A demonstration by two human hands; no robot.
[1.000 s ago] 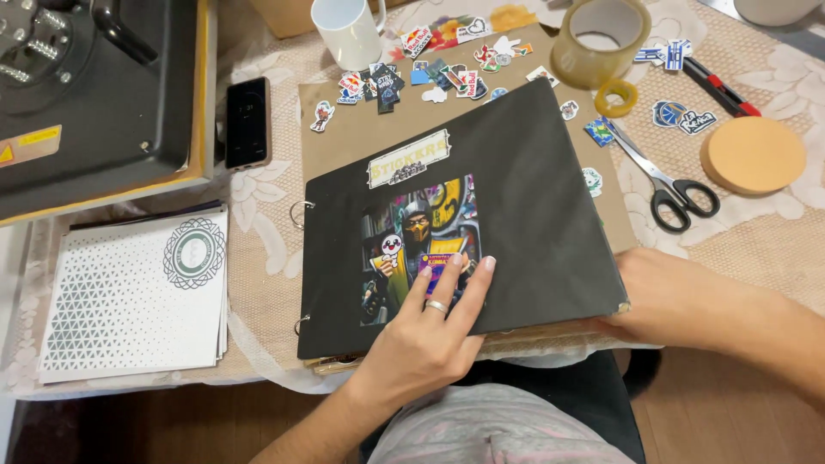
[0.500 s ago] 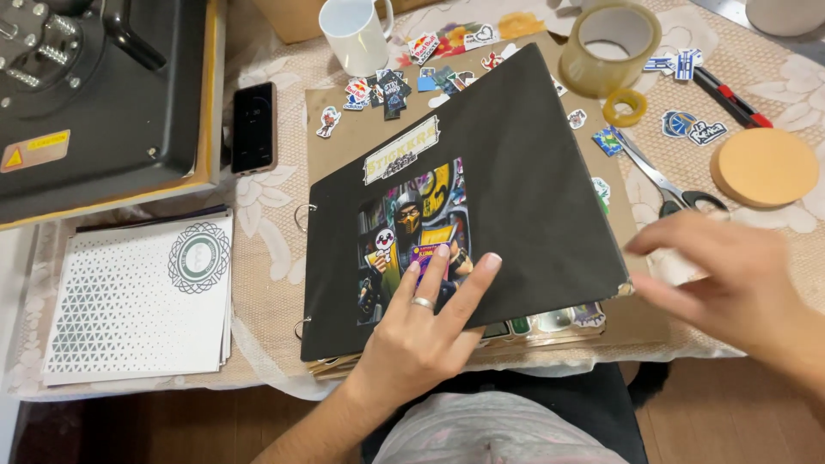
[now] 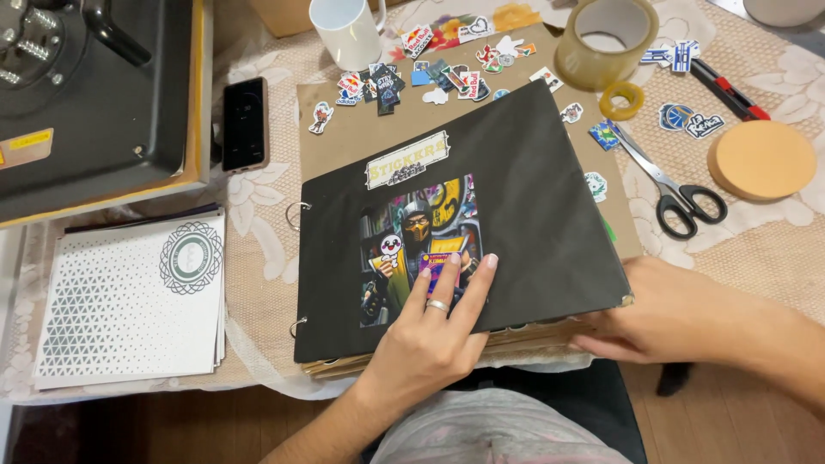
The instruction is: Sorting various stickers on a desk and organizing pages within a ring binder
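Note:
A black ring-bound album [image 3: 533,198] lies on a brown card sheet [image 3: 344,137] at the table's front edge. A colourful picture sticker [image 3: 412,232] and a pale label sticker [image 3: 406,161] are on its cover. My left hand [image 3: 430,335] rests flat on the cover, fingers spread, with the fingertips on the lower part of the picture. It wears a ring. My right hand [image 3: 670,318] is at the album's lower right corner, with its fingers tucked under the cover against the page edges.
Several loose stickers [image 3: 430,73] lie behind the album near a white mug [image 3: 348,30]. Tape rolls [image 3: 606,39], scissors [image 3: 675,193], a red cutter [image 3: 730,90] and a round cork disc [image 3: 760,159] sit at the right. A phone [image 3: 245,125], a black press machine [image 3: 86,94] and patterned paper sheets [image 3: 129,301] are at the left.
My right hand lifted off to the right of the album, then came back to its lower right corner. My left hand stayed on the picture.

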